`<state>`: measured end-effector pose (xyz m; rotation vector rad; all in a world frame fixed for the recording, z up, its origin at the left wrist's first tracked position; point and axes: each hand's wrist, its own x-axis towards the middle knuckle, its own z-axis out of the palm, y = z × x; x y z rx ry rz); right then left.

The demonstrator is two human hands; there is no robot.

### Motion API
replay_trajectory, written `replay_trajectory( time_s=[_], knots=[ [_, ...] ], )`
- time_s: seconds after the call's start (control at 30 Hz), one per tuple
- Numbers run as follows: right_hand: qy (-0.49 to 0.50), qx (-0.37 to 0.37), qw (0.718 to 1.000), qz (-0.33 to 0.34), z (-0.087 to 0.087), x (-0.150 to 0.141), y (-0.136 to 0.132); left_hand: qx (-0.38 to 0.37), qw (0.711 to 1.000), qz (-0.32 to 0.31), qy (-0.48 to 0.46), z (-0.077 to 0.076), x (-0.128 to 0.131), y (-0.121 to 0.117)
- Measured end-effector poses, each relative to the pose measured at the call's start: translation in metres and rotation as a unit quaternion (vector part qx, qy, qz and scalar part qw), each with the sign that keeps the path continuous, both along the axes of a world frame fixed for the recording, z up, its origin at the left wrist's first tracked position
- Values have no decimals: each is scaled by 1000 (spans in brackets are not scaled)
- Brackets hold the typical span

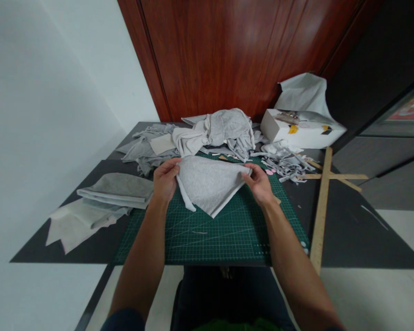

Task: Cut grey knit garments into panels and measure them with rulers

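A piece of light grey fabric (212, 181) is stretched between my two hands above the green cutting mat (221, 243). My left hand (166, 179) pinches its upper left corner. At the upper right corner, my right hand (258, 183) grips it between thumb and fingers. The lower edge hangs to a point near the middle, and a narrow flap droops on the left side. Beyond the fabric, a heap of grey cloth (231, 128) lies at the back of the table.
Folded grey cloths (115, 191) lie to the left, over a pale cloth piece (76, 225). Thin fabric strips (290, 163) are piled at the right, before a white box (303, 131). Wooden rulers (322, 202) cross on the dark table (352, 239). A wooden panel (234, 55) stands behind.
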<state>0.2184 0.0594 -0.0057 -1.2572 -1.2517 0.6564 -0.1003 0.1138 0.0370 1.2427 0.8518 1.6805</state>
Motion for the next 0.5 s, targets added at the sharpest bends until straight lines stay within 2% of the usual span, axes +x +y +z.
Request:
replay_trajectory(
  time_s=[0.13,0.2,0.27,0.33,0.4,0.47,0.5],
  knots=[
    [-164,-38,982,-80,1,-2,-2,25,986,-32,163,-1,-3,-5],
    [-215,-60,968,-115,3,-3,-3,42,960,-1,278,2,-2,-8],
    [-238,-63,960,-133,7,-2,-5,60,930,57,357,7,1,-12],
    [-232,-35,962,-142,12,0,-8,74,920,112,367,13,5,-17],
    [-179,16,975,-129,16,0,-11,81,931,140,327,19,6,-21],
    [-66,49,993,-89,17,0,-14,79,954,125,260,23,6,-25],
    [-1,42,997,-64,18,-2,-15,71,968,103,217,23,6,-26]
  ],
)
